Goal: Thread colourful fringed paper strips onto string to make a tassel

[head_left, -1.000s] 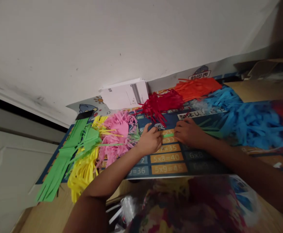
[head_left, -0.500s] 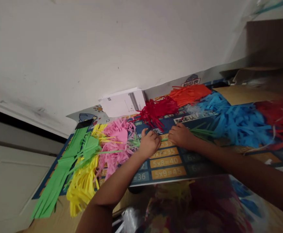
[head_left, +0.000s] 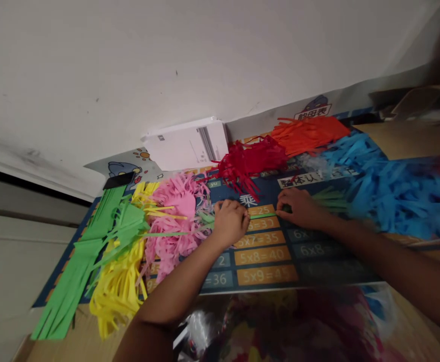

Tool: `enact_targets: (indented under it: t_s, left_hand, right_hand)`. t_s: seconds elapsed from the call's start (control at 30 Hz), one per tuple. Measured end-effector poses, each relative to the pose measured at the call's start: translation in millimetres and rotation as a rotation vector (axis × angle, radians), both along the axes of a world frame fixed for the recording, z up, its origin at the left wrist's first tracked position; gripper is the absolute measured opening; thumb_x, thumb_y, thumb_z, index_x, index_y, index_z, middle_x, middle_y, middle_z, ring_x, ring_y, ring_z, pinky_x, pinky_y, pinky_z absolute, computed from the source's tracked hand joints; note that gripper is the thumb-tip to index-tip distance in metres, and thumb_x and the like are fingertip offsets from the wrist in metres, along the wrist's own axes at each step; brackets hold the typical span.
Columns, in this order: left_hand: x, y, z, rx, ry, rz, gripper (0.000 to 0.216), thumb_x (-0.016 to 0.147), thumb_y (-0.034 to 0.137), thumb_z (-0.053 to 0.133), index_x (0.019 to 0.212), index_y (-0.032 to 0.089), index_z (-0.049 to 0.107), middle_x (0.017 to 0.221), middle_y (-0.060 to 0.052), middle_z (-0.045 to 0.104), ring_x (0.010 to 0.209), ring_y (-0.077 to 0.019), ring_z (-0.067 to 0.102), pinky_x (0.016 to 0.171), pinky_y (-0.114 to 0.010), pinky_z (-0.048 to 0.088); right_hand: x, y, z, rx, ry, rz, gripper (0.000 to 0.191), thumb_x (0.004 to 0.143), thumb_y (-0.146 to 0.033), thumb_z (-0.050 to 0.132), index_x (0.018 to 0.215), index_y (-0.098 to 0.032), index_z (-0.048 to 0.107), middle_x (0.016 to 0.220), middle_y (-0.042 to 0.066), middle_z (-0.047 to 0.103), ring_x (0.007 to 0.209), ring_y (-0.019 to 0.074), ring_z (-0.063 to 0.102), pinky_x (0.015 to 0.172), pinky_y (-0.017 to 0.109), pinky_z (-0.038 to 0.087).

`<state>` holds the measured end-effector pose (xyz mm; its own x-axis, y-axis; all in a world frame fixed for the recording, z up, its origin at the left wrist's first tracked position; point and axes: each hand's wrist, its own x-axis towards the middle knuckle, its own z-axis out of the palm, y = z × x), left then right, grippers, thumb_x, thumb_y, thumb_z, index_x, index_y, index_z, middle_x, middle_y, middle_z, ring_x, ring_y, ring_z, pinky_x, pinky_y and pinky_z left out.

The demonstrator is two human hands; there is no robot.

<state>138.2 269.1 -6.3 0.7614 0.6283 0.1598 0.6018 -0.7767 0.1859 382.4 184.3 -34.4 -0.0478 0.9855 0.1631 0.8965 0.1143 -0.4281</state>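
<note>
My left hand (head_left: 229, 221) and my right hand (head_left: 299, 207) rest on a blue multiplication-table poster (head_left: 272, 251). Both are closed in a pinch on the ends of one thin green paper strip (head_left: 262, 215) stretched between them. Just left of my left hand lies a heap of pink paper strips (head_left: 177, 221). A few loose green strips (head_left: 331, 198) lie right of my right hand. Red strips (head_left: 252, 161) are piled just beyond the hands.
Heaps of cut paper strips ring the poster: green (head_left: 91, 251) and yellow (head_left: 123, 281) at left, orange (head_left: 308, 133) and blue (head_left: 389, 193) at right. A white paper stack (head_left: 185, 146) leans on the wall. A crumpled clear bag (head_left: 291, 327) of coloured strips lies near me.
The hands have drawn slightly apart, so more of the green strip shows between them. The view has shifted a little.
</note>
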Motion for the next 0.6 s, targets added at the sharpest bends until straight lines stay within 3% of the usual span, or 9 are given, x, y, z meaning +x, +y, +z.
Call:
enact_targets:
  t_s: [0.07, 0.17, 0.23, 0.33, 0.43, 0.6]
  left_hand:
    - [-0.1, 0.7, -2.1, 0.089, 0.001, -0.092, 0.011, 0.092, 0.026, 0.061, 0.096, 0.022, 0.071, 0.095, -0.005, 0.07, 0.101, -0.0246, 0.056, 0.098, -0.049, 0.032]
    - [-2.5, 3.1, -5.5, 0.207, -0.037, -0.288, 0.017, 0.095, 0.022, 0.06, 0.106, 0.03, 0.07, 0.097, 0.0, 0.071, 0.102, -0.0217, 0.054, 0.105, -0.051, 0.024]
    - [-3.7, 4.0, -6.4, 0.264, -0.059, -0.361, 0.015, 0.096, 0.023, 0.06, 0.101, 0.031, 0.072, 0.096, 0.002, 0.072, 0.102, -0.021, 0.054, 0.107, -0.052, 0.021]
    - [-3.1, 2.9, -5.9, 0.273, -0.079, -0.389, 0.014, 0.095, 0.026, 0.06, 0.093, 0.029, 0.073, 0.096, 0.002, 0.073, 0.1, -0.0204, 0.054, 0.108, -0.051, 0.022]
    - [0.5, 0.7, -6.9, 0.256, -0.079, -0.392, 0.015, 0.095, 0.028, 0.059, 0.097, 0.025, 0.074, 0.094, -0.002, 0.073, 0.1, -0.0211, 0.055, 0.11, -0.053, 0.022]
    - [5.2, 2.4, -9.6, 0.348, -0.19, -0.377, 0.015, 0.097, 0.025, 0.057, 0.093, 0.024, 0.071, 0.083, 0.001, 0.073, 0.09, -0.0177, 0.059, 0.109, -0.05, 0.026]
  right_hand:
    - [-5.3, -0.5, 6.6, 0.028, -0.059, 0.004, 0.008, 0.084, -0.027, 0.067, 0.088, -0.022, 0.071, 0.102, 0.006, 0.07, 0.098, 0.0253, 0.058, 0.08, 0.037, 0.032]
    - [-15.9, -2.8, 14.9, 0.148, -0.188, 0.189, 0.014, 0.09, -0.017, 0.062, 0.098, -0.023, 0.072, 0.102, 0.005, 0.072, 0.1, 0.0232, 0.058, 0.086, 0.04, 0.029]
    - [-22.7, -2.6, 16.8, 0.216, -0.255, 0.306, 0.012, 0.094, -0.018, 0.06, 0.096, -0.021, 0.072, 0.094, 0.005, 0.072, 0.093, 0.0203, 0.058, 0.087, 0.04, 0.028]
    - [-30.0, 1.0, 17.6, 0.291, -0.377, 0.384, 0.016, 0.096, -0.018, 0.058, 0.087, -0.017, 0.071, 0.084, 0.004, 0.07, 0.082, 0.0182, 0.055, 0.083, 0.039, 0.028]
    - [-36.0, 4.6, 23.3, 0.217, -0.414, 0.414, 0.025, 0.097, -0.009, 0.05, 0.085, -0.016, 0.071, 0.083, 0.006, 0.069, 0.081, 0.0185, 0.053, 0.083, 0.039, 0.028]
    - [-51.4, 0.8, 43.7, 0.105, -0.322, 0.287, 0.03, 0.099, -0.016, 0.048, 0.08, -0.015, 0.071, 0.082, 0.009, 0.07, 0.084, 0.0193, 0.056, 0.086, 0.04, 0.03]
